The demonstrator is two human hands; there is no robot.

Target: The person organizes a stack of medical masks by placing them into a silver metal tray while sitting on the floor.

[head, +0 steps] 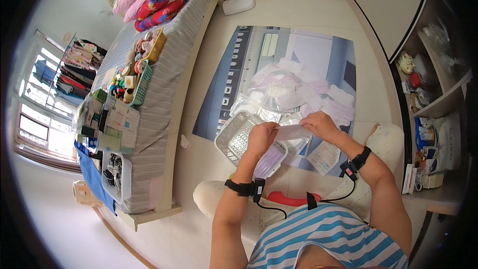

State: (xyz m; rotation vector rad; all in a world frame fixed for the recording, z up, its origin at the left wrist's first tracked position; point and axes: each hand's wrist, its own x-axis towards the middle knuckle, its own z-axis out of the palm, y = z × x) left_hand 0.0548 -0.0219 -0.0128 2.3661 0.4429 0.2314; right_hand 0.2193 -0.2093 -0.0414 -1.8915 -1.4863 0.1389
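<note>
Between my two hands a pale lilac disposable face mask is stretched out flat (293, 133). My left hand (262, 137) pinches one end of it, and my right hand (319, 125) pinches the other. Below them stands a white perforated plastic basket (226, 142), with a stack of lilac masks (269, 160) in its near part. Beyond my hands, a loose heap of white and lilac masks (291, 93) lies on a printed mat (310, 45), with clear plastic bags (244, 104) beside it. A printed packet (324, 158) lies right of the basket.
A bed (164, 93) on the left bears a green basket (143, 84), a yellow basket (157, 46), boxes and a white bin (127, 183). Open shelves (437, 101) stand on the right. A red curved object (287, 198) lies by my lap. Cables run from my wristbands.
</note>
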